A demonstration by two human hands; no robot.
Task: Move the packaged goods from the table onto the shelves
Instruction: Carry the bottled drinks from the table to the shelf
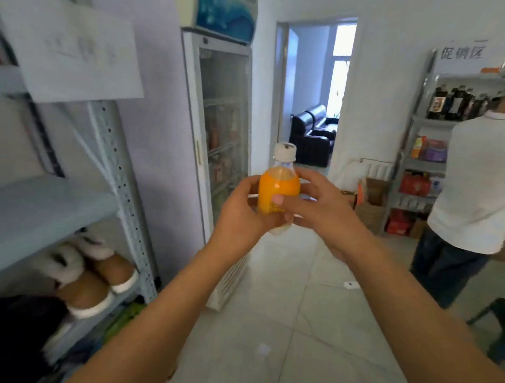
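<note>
I am holding the orange drink bottle (pixel 279 190) upright in mid-air, my left hand (pixel 242 217) curling its fingers round the base and my right hand (pixel 321 208) pinching the side, likely steadying it for carrying. The grey shelves (pixel 44 203) are standing near on the left, probably its destination.

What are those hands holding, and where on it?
The left hand and right hand both grip an orange drink bottle around its body, below the white cap.

My orange, white-capped bottle (pixel 278 193), shelving (pixel 35 206) pale grey-blue, slippers (pixel 99 273) tan with white fleece, fridge (pixel 189 97) white with blue wave-patterned top, sofa (pixel 311 138) black.
</note>
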